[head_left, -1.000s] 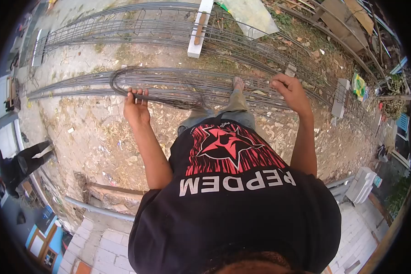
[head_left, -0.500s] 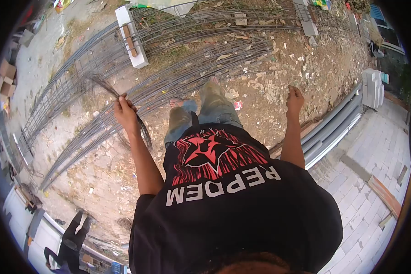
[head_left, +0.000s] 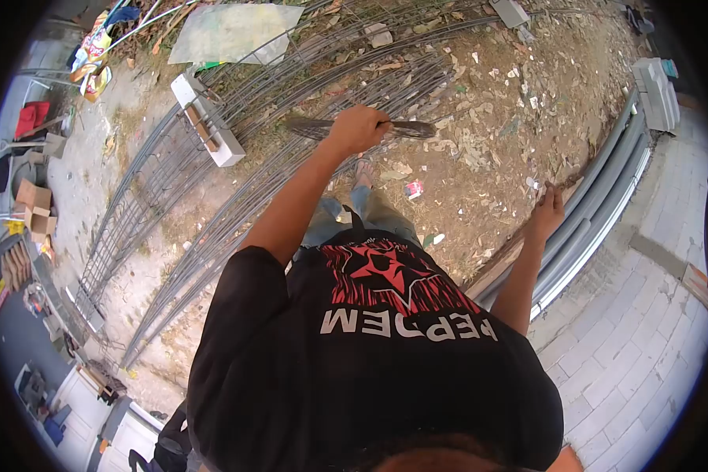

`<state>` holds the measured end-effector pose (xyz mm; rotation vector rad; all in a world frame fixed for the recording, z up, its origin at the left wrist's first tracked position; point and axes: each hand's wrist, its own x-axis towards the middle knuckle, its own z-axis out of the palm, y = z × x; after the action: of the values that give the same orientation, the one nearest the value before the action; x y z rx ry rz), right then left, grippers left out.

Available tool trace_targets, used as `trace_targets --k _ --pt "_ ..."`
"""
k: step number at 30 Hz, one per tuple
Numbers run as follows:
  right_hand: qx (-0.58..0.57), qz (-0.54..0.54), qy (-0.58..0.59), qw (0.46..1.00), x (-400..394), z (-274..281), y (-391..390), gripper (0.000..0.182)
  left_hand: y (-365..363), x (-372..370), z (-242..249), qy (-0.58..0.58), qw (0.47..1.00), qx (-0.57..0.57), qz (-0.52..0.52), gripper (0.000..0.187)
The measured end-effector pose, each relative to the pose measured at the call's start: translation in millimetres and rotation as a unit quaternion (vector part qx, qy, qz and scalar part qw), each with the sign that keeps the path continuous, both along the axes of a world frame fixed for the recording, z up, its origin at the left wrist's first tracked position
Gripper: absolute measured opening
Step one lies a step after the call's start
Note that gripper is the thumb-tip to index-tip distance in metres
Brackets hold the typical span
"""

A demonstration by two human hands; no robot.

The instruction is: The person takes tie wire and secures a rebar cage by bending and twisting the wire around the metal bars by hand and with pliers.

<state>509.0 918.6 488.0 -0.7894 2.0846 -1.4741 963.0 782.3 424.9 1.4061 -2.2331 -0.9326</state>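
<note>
My left hand (head_left: 359,128) is wrapped round the middle of a bundle of thin dark tie wire (head_left: 413,129), whose ends stick out on both sides. It is stretched out ahead of my body, above long steel rebar rods (head_left: 240,175) on the ground. Lower and to the right, my right hand (head_left: 550,208) has its fingers drawn together near some grey pipes (head_left: 598,204). Anything between those fingertips is too small to make out.
Rebar cages (head_left: 145,177) rest on a pale block (head_left: 208,122) ahead on the left. A white block wall (head_left: 606,346) runs along my right. Leaves and litter cover the dirt. Cardboard boxes (head_left: 35,208) stand far left. Part of another person (head_left: 169,444) shows behind me.
My left hand has swung forward and to the right with the wire bundle. My right hand has moved right and lower, toward the pipes. My view has turned somewhat.
</note>
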Motion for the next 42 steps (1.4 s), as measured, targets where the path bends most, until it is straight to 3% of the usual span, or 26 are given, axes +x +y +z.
trace_targets --k 3,5,8,10,11,12,14,16,18,21,22,24,26,28,30,32,34,36,41,42 --pt "0.023 -0.079 0.127 0.989 -47.1 6.1 52.9 0.023 -40.6 -79.1 23.6 0.01 0.998 -0.035 -0.058 0.025" --pt "0.018 -0.125 0.049 0.991 -29.7 41.7 73.2 0.023 -49.9 -119.4 44.2 0.0 0.993 -0.038 -0.109 0.026" --pt "0.0 -0.134 0.035 0.99 -9.7 53.8 84.3 0.025 -38.2 -160.4 23.0 -0.095 0.974 -0.077 -0.188 0.033" --pt "0.015 -0.12 0.047 0.992 2.3 55.9 86.2 0.026 -3.1 -160.0 -1.5 -0.153 0.971 -0.13 -0.127 0.046" --pt "0.021 -0.081 0.08 0.993 3.9 45.6 85.8 0.026 15.4 -158.3 -7.1 -0.179 0.966 -0.157 -0.097 0.053" --pt "0.024 -0.043 0.112 0.992 12.7 38.3 76.2 0.026 27.6 -153.0 -3.0 -0.137 0.983 -0.05 -0.11 0.064" --pt "0.054 0.113 0.272 0.954 49.6 41.9 54.5 0.025 55.4 -129.7 13.5 0.001 0.992 -0.07 -0.102 0.063" --pt "0.214 0.225 0.21 0.927 93.8 59.6 33.0 0.019 75.0 -107.3 49.7 0.088 0.985 -0.128 -0.079 0.056" --pt "0.163 0.342 0.139 0.915 141.2 61.2 11.9 0.014 85.0 -81.9 87.6 0.115 0.966 -0.228 -0.038 0.046" --pt "0.028 0.488 0.13 0.863 215.4 80.0 -22.2 0.011 94.2 -36.6 91.2 0.088 0.988 -0.109 -0.06 0.031" --pt "0.002 0.503 0.136 0.854 232.6 90.1 -34.0 0.012 99.5 -19.2 94.1 0.158 0.987 -0.04 0.004 0.031" --pt "-0.048 0.531 0.15 0.833 267.1 107.8 -56.4 0.012 109.3 17.7 114.5 0.301 0.94 0.09 0.128 0.038" --pt "-0.108 0.562 0.135 0.809 308.6 110.2 -71.5 0.018 117.4 52.6 145.4 0.57 0.768 0.118 0.268 0.046" --pt "-0.141 0.612 0.069 0.775 361.0 106.6 -68.4 0.027 126.2 102.0 182.1 0.738 0.603 0.082 0.294 0.047" --pt "-0.114 0.693 -0.007 0.711 422.1 106.5 -41.6 0.038 142.9 147.3 213.1 0.804 0.506 0.007 0.31 0.047" --pt "-0.045 0.76 -0.106 0.64 473.5 103.8 -6.8 0.033 168.8 197.0 229.0 0.84 0.454 -0.058 0.292 0.046" --pt "-0.088 0.796 -0.004 0.598 510.7 90.4 17.2 0.029 204.3 253.6 237.4 0.893 0.385 -0.084 0.22 0.046" --pt "-0.113 0.808 0.052 0.576 526.5 87.9 30.2 0.023 247.6 300.0 236.8 0.889 0.376 -0.144 0.219 0.046" --pt "-0.102 0.777 0.126 0.608 513.2 109.2 35.3 0.017 340.7 370.5 187.2 0.758 0.378 -0.247 0.471 0.042" --pt "-0.098 0.769 0.12 0.62 510.2 115.9 34.3 0.017 345.9 373.1 172.5 0.728 0.398 -0.195 0.523 0.043"
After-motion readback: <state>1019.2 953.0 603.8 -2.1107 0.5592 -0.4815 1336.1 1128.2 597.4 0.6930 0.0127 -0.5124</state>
